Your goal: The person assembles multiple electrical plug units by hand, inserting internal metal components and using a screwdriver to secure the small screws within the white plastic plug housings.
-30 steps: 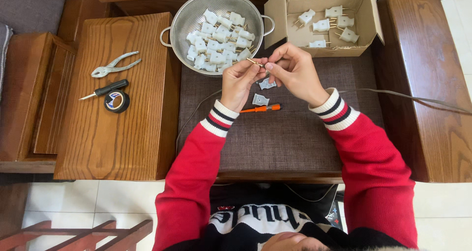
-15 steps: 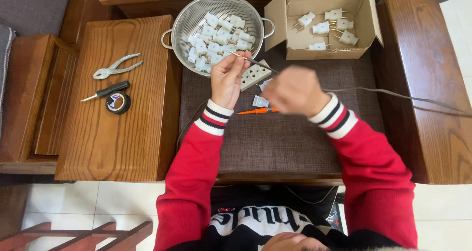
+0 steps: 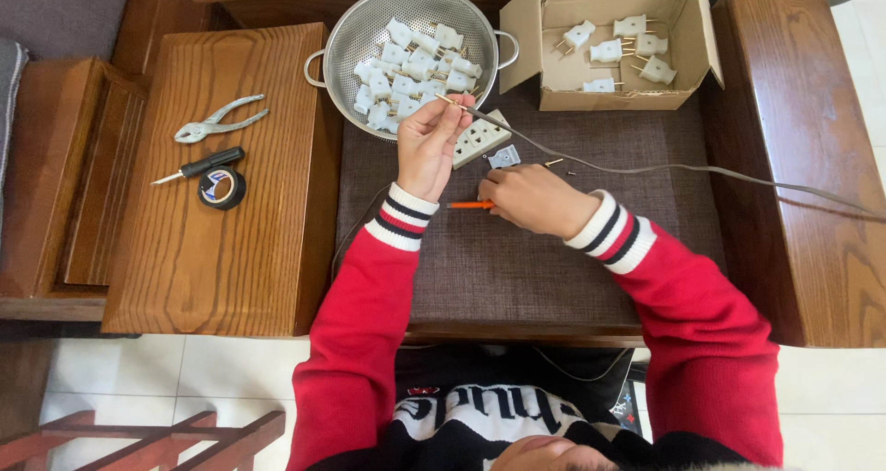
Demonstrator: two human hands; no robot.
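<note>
1. Looking down, we see our left hand point(image 3: 429, 148) raised over the brown mat point(image 3: 517, 259), fingers pinched shut on the stripped end of a grey cord point(image 3: 646, 168), close to the colander's near rim.
2. The cord runs from that pinch across the mat to the right, over the wooden arm point(image 3: 794, 157) at the right edge.
3. Our right hand point(image 3: 531, 197) lies knuckles-up on the mat's middle, curled onto the orange screwdriver point(image 3: 469, 204); whether it truly grips it we cannot tell.
4. A white socket block point(image 3: 482, 139) lies just beside the left hand, with a small plug part point(image 3: 504, 156) next to it.
5. The colander point(image 3: 351, 37) at the mat's far edge holds many white plugs point(image 3: 406, 74).
6. A cardboard box point(image 3: 554, 10) at the far right corner holds a few more plugs.
7. On the wooden table point(image 3: 212, 259) at left lie pliers point(image 3: 218, 120), a black screwdriver point(image 3: 203, 166) and a tape roll point(image 3: 222, 189).
</note>
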